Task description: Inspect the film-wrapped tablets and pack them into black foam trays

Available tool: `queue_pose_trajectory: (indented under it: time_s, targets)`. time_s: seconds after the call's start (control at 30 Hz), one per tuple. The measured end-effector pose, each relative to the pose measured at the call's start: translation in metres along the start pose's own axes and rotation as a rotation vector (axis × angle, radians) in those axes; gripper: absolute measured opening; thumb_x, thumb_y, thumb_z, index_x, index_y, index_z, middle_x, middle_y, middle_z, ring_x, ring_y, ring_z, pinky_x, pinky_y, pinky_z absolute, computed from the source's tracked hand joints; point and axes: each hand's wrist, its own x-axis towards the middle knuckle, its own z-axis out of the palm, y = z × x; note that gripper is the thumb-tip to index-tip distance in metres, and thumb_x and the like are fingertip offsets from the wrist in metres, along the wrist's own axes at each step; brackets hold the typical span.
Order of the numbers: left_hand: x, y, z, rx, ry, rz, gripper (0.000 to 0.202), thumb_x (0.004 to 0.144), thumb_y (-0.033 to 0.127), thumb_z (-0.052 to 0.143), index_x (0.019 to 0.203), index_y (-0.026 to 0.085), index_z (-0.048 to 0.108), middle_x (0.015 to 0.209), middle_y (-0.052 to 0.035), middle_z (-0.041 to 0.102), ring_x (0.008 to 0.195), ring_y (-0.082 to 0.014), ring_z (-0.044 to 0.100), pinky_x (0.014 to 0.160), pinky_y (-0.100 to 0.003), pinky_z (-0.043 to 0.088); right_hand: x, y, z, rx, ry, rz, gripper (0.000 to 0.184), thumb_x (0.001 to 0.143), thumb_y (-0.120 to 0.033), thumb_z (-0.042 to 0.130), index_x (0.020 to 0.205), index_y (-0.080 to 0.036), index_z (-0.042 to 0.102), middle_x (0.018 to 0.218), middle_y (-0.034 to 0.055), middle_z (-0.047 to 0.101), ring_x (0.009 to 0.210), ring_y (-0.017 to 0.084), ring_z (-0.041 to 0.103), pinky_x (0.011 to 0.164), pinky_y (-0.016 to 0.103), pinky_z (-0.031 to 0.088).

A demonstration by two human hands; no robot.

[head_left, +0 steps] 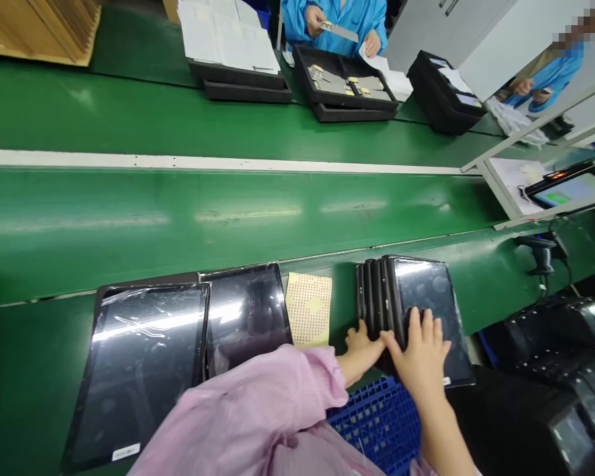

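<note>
Lower right of centre, both hands are on the stack of dark panels point(429, 291), which sits fanned on the near strip of the green desk point(39, 370), its staggered edges showing on the left side. The right hand point(421, 357) lies flat on the glossy top panel, fingers point(415, 324) stretched out and slightly apart, palm down, clamped on nothing. The left hand point(361, 342) reaches in from a pink sleeve point(268, 403) and butts against the stack's left edges. Its fingers are curled there and touching, but I cannot tell whether they actually grip.

Just left of the stack lies a yellowish dotted sheet point(308, 307), flat on the desk. Further left are two more dark screens side by side, the smaller one point(248, 317) overlapping the larger one point(139, 370) at lower left, which carries a white label at its bottom edge. Below the hands, a blue crate point(377, 416) peeks out at the bottom of the frame.

At lower right sit black moulded trays point(570, 350), and above them a handheld scanner point(540, 254) on its stand. Across the belt, top centre, a co-worker in a blue coat point(337, 20) holds a thin strip over a black tray point(344, 82), with white sheets point(228, 33) piled beside it.
</note>
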Motion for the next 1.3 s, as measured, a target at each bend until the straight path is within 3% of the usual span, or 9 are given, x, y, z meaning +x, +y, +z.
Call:
queue_pose_trajectory:
  time_s: [0.17, 0.27, 0.37, 0.47, 0.63, 0.73, 0.9, 1.17, 1.3]
  targets:
    - [0.03, 0.036, 0.027, 0.045, -0.185, 0.125, 0.078, 0.081, 0.053, 0.051, 0.144, 0.012, 0.032, 0.146, -0.0159, 0.039, 0.134, -0.0284, 0.038, 0.11, -0.035, 0.031, 0.053, 0.084, -0.004, 0.045, -0.054, 0.086, 0.067, 0.085, -0.051, 0.04, 0.139, -0.011, 0.037, 0.145, 0.0231, 0.034, 0.135, 0.042, 0.027, 0.098, 0.07, 0.028]
    - [0.022, 0.044, 0.022, 0.099, -0.257, 0.179, 0.067, 0.077, 0.041, 0.061, 0.135, 0.011, 0.047, 0.137, -0.0152, 0.052, 0.124, -0.0293, 0.05, 0.104, -0.039, 0.04, 0.066, 0.098, -0.007, 0.019, -0.03, 0.137, 0.063, 0.083, -0.043, 0.046, 0.135, -0.009, 0.041, 0.144, 0.0255, 0.034, 0.134, 0.046, 0.024, 0.098, 0.073, 0.022]
    - [-0.02, 0.031, -0.015, 0.147, -0.242, 0.209, 0.062, 0.073, 0.032, 0.065, 0.129, 0.008, 0.053, 0.129, -0.0182, 0.058, 0.118, -0.0318, 0.055, 0.1, -0.044, 0.043, 0.049, 0.045, 0.02, 0.108, 0.124, -0.009, 0.053, 0.087, -0.036, 0.041, 0.131, -0.007, 0.045, 0.141, 0.0283, 0.036, 0.135, 0.044, 0.026, 0.1, 0.069, 0.024]
    - [-0.085, -0.001, -0.093, 0.086, -0.168, 0.278, 0.043, 0.08, 0.03, 0.055, 0.119, 0.015, 0.061, 0.114, -0.0102, 0.069, 0.102, -0.0208, 0.065, 0.093, -0.033, 0.048, 0.015, -0.037, 0.073, 0.362, 0.052, -0.355, 0.044, 0.092, -0.03, 0.029, 0.128, -0.013, 0.048, 0.136, 0.0229, 0.045, 0.13, 0.033, 0.039, 0.098, 0.056, 0.039]
    - [-0.193, -0.078, -0.26, -0.064, 1.025, 0.387, 0.055, 0.073, 0.049, 0.057, 0.118, 0.016, 0.059, 0.11, -0.0115, 0.068, 0.108, -0.026, 0.06, 0.097, -0.041, 0.044, -0.008, -0.073, 0.131, 0.319, -0.207, -0.665, 0.047, 0.091, -0.039, 0.035, 0.129, -0.017, 0.052, 0.139, 0.017, 0.047, 0.133, 0.036, 0.036, 0.103, 0.063, 0.028]
    - [-0.227, -0.127, -0.311, -0.026, 1.165, 0.121, 0.072, 0.061, 0.048, 0.066, 0.121, 0.011, 0.054, 0.12, -0.0182, 0.062, 0.115, -0.0337, 0.055, 0.1, -0.046, 0.041, 0.009, -0.033, 0.139, 0.287, -0.282, -0.599, 0.05, 0.087, -0.043, 0.037, 0.127, -0.02, 0.054, 0.141, 0.0116, 0.046, 0.135, 0.032, 0.033, 0.106, 0.06, 0.025]
    - [-0.223, -0.179, -0.29, -0.044, 1.039, 0.123, 0.065, 0.063, 0.045, 0.064, 0.119, 0.013, 0.057, 0.125, -0.0141, 0.061, 0.115, -0.03, 0.057, 0.099, -0.039, 0.043, 0.023, -0.045, 0.121, 0.482, -0.181, -0.631, 0.051, 0.085, -0.05, 0.038, 0.114, -0.016, 0.063, 0.132, 0.0137, 0.054, 0.129, 0.035, 0.04, 0.106, 0.058, 0.028]
    - [-0.208, -0.211, -0.245, -0.072, 1.138, 0.082, 0.064, 0.078, 0.04, 0.055, 0.135, 0.013, 0.042, 0.138, -0.0156, 0.05, 0.13, -0.0289, 0.043, 0.11, -0.042, 0.029, 0.022, -0.268, 0.06, 0.639, -0.131, -0.924, 0.027, 0.091, -0.024, 0.047, 0.108, -0.019, 0.067, 0.111, 0.0108, 0.066, 0.107, 0.027, 0.054, 0.092, 0.045, 0.043]
    - [-0.21, -0.219, -0.246, -0.094, 1.111, 0.091, 0.066, 0.077, 0.042, 0.057, 0.135, 0.015, 0.043, 0.137, -0.014, 0.051, 0.13, -0.0278, 0.044, 0.109, -0.041, 0.032, 0.04, -0.333, 0.057, 0.574, -0.217, -0.93, 0.015, 0.086, -0.025, 0.059, 0.094, -0.022, 0.071, 0.103, 0.009, 0.068, 0.096, 0.028, 0.055, 0.077, 0.042, 0.047]
